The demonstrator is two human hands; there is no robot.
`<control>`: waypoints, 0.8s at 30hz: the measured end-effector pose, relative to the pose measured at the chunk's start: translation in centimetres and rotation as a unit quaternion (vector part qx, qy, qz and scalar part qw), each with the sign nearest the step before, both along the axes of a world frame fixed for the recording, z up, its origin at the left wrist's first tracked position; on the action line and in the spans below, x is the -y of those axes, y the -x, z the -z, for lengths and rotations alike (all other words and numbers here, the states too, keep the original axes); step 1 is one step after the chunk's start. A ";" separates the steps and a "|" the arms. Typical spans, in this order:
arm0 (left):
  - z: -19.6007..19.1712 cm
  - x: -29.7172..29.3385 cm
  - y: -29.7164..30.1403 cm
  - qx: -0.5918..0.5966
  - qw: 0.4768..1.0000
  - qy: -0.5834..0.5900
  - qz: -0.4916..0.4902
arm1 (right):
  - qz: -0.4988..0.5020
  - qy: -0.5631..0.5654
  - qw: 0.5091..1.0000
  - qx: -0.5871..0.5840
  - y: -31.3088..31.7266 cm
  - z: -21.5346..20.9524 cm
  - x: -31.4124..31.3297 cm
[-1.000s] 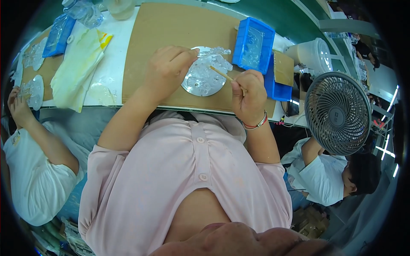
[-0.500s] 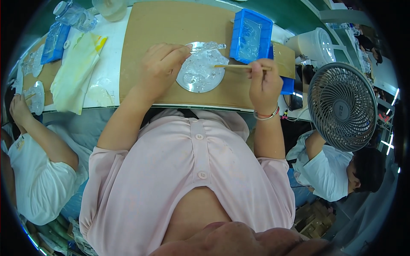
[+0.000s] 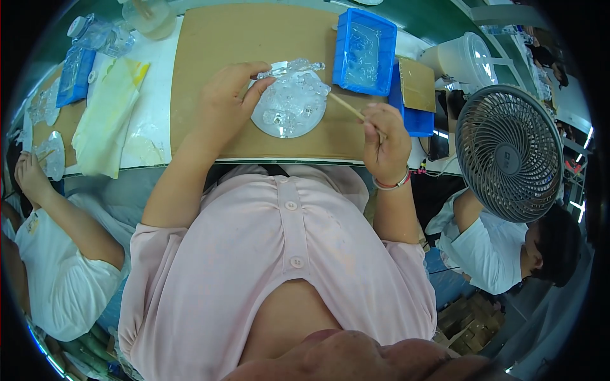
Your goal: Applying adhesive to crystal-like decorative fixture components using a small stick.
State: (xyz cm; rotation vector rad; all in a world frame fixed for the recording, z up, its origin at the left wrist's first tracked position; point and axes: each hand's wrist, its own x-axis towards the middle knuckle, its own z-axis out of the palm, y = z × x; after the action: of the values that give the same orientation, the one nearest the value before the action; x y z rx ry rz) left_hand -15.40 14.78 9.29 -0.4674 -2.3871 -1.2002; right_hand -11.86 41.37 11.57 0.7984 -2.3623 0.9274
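Observation:
A round disc (image 3: 287, 132) lies on the cardboard, heaped with small clear, glassy pieces (image 3: 292, 101). At its far edge, my left hand (image 3: 230, 95) pinches the left end of a long, clear, lumpy piece (image 3: 297, 66) between thumb and forefinger. My right hand (image 3: 387, 143), on the right of the disc, is closed round a thin wooden stick (image 3: 347, 106). The stick slants up to the left, its tip at the right edge of the clear heap. Whether the tip touches a piece I cannot make out.
A blue bin (image 3: 365, 54) with clear pieces stands back right, near a small cardboard box (image 3: 417, 86), a white tub (image 3: 459, 60) and a fan (image 3: 508, 155). To the left lie a yellowish cloth (image 3: 108, 120) and a bottle (image 3: 101, 35). Co-workers sit on both sides.
My left fingers have moved onto the end of the long clear piece. My right hand has lowered, and the stick now slants, its tip shifted from the middle to the heap's right edge.

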 end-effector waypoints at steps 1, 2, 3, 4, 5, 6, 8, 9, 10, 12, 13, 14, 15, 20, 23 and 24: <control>-0.1 0.0 0.1 0.001 1.000 0.000 0.002 | -0.022 0.003 1.000 0.009 -0.5 -0.1 -0.2; -0.3 0.0 0.2 -0.001 1.000 0.019 0.004 | -0.043 0.007 0.999 0.018 -0.9 -0.2 -0.4; -0.4 0.0 0.2 -0.002 0.999 0.039 0.007 | -0.039 0.008 0.999 0.019 -1.3 -0.3 -0.5; -0.3 -0.1 0.2 -0.001 0.999 0.040 0.011 | -0.044 0.001 0.999 0.017 -1.6 -0.4 -0.5; -0.3 -0.1 0.2 0.000 0.999 0.043 0.009 | -0.049 -0.005 0.999 0.015 -1.7 -0.5 -0.5; -0.2 -0.1 0.2 0.001 0.999 0.046 0.008 | -0.044 -0.004 0.999 0.016 -1.6 -0.5 -0.4; 0.0 -0.1 0.2 -0.014 0.999 0.044 0.009 | -0.041 0.002 0.999 -0.007 -1.0 -0.2 0.0; 0.2 -0.2 0.3 -0.030 0.999 0.041 0.003 | -0.038 0.002 0.999 -0.006 -1.1 -0.2 -0.1; 0.2 -0.2 0.4 -0.031 0.999 0.041 0.005 | -0.051 0.005 0.999 0.006 -1.4 -0.4 -0.2; 0.0 -0.3 0.3 -0.023 1.000 0.021 0.001 | -0.061 0.007 0.998 0.018 -1.8 -0.8 -0.5; 0.0 -0.3 0.3 -0.024 0.999 0.021 0.003 | -0.043 0.029 0.999 -0.001 -1.9 -1.0 -0.8; 0.0 -0.2 0.3 -0.020 1.000 0.021 0.000 | -0.026 0.051 0.998 -0.020 -2.0 -1.2 -1.1; 0.0 -0.2 0.3 -0.016 1.000 0.020 -0.002 | -0.022 0.051 0.998 -0.022 -1.8 -1.4 -1.6; -0.7 0.0 -0.6 0.032 0.999 -0.017 -0.019 | 0.112 0.075 0.987 -0.090 1.4 -0.8 -2.7; -0.4 0.1 -0.4 0.030 0.999 -0.016 -0.022 | 0.116 0.055 0.988 -0.082 3.5 0.3 -2.2; -0.4 0.2 -0.3 0.026 0.999 -0.011 -0.023 | 0.120 0.035 0.990 -0.066 3.8 0.5 -1.9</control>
State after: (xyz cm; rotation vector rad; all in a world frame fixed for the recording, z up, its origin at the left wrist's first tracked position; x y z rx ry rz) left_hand -15.06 14.55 9.70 -0.3758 -2.4132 -1.2310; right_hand -15.63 43.25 11.11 0.5167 -2.2370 0.8244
